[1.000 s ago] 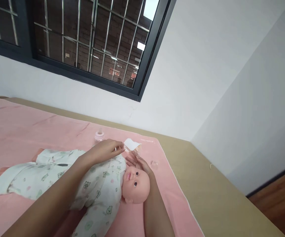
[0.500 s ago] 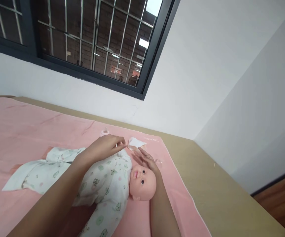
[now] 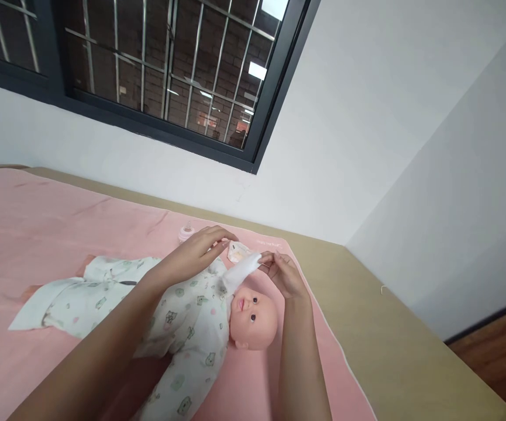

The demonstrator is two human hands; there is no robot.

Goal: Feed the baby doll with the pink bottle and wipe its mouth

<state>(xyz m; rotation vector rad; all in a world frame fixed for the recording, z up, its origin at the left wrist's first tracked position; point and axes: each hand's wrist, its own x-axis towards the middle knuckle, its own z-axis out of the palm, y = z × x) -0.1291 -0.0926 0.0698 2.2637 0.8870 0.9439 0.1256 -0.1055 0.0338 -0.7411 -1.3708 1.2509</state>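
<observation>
A baby doll (image 3: pixel 186 316) in white patterned clothes lies on its back on a pink mat (image 3: pixel 55 216), its bald head (image 3: pixel 257 321) toward the right. My right hand (image 3: pixel 285 275) is closed, fingertips pinching one end of a thin white tissue-like sheet (image 3: pixel 243 273). The sheet slants down to the doll's shoulder beside its face; whether it joins the sleeve I cannot tell. My left hand (image 3: pixel 204 248) is open above the doll's chest, fingers stretched out near a small printed packet (image 3: pixel 237 250). Nothing shows in it. My left forearm hides part of the doll's body.
A clear baby bottle (image 3: pixel 186 232) stands on the mat behind my left hand. The mat lies on a wooden surface (image 3: pixel 367 316) that runs to the white wall (image 3: pixel 305 204). Above it is a dark-framed window (image 3: pixel 253 149) with metal bars.
My right hand has risen from behind the doll's head and moved right, now gripping the white sheet that lay over the packet. My left hand has shifted slightly up and right.
</observation>
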